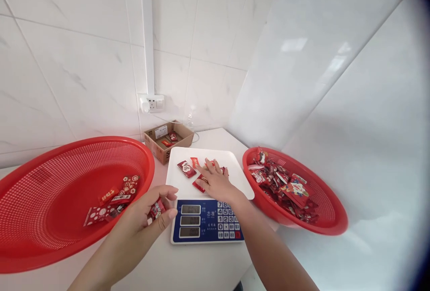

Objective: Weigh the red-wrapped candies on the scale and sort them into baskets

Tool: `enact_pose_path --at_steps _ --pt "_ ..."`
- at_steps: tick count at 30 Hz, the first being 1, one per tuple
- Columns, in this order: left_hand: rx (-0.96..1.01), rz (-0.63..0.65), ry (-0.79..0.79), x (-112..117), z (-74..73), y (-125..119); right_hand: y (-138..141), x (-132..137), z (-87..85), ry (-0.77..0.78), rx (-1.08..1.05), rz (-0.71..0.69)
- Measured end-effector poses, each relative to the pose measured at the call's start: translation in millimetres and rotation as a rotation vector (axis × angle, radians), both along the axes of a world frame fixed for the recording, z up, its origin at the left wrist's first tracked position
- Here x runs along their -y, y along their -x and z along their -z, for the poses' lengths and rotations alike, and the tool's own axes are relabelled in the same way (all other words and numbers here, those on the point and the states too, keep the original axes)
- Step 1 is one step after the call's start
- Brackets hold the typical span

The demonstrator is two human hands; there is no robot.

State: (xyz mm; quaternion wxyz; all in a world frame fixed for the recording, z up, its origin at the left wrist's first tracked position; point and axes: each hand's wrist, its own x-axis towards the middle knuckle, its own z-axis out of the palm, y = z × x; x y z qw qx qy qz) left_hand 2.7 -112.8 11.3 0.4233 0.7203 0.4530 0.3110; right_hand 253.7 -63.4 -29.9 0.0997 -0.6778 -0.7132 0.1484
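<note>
My left hand [144, 223] is closed around a small red wrapped packet [156, 209], held in front of the left edge of the scale; how many packets it holds I cannot tell. My right hand [215, 180], palm down with fingers spread, touches several red packets on the white weighing tray [235, 163]. A dark red packet [186, 169] with a white patch lies left of those fingers. An orange-red packet [194, 162] sits beside it. The blue panel of the digital scale [208, 232] faces me, its keypad partly behind my right wrist.
On the left stands a large red plastic basket [67, 151] with a few packets in it. Another red basket [331, 226], on the right, holds a heap of packets. A small cardboard box [156, 147] with some packets is behind the scale, below a wall socket [152, 103].
</note>
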Motion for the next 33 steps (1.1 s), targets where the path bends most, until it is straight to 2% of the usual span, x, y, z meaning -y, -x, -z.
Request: enact_pose_path --at_steps 6,13,16,19,22,24,27,30,33 --pt "-0.044 0.020 0.005 -2 -1.4 0 -3 -19 -4.7 0.069 0.053 -0.086" --pt "-0.066 0.040 -0.007 -2 -0.3 0 0 -24 -7.2 0.003 0.083 -0.020" --pt "-0.054 0.044 -0.023 -2 0.9 0 12 -17 -9.7 -0.045 0.076 -0.111" --pt "-0.071 0.045 -0.029 -2 0.1 1 22 -14 -11.3 0.006 0.087 -0.200" --pt "-0.088 0.049 -0.024 -1 -3.6 0 22 -15 -11.7 0.058 0.115 -0.143" --pt "-0.078 0.031 -0.017 -2 -5.9 -1 20 -13 -13.2 0.033 0.123 -0.077" --pt "-0.035 -0.024 0.004 -1 -5.0 -2 18 7 -20.1 -0.087 0.039 -0.066" --pt "0.054 -0.002 0.019 2 1.6 0 22 46 -30.9 -0.199 -0.233 -0.188" --pt "0.052 0.138 0.042 10 7.7 4 34 86 -37.0 -0.100 -0.564 -0.380"
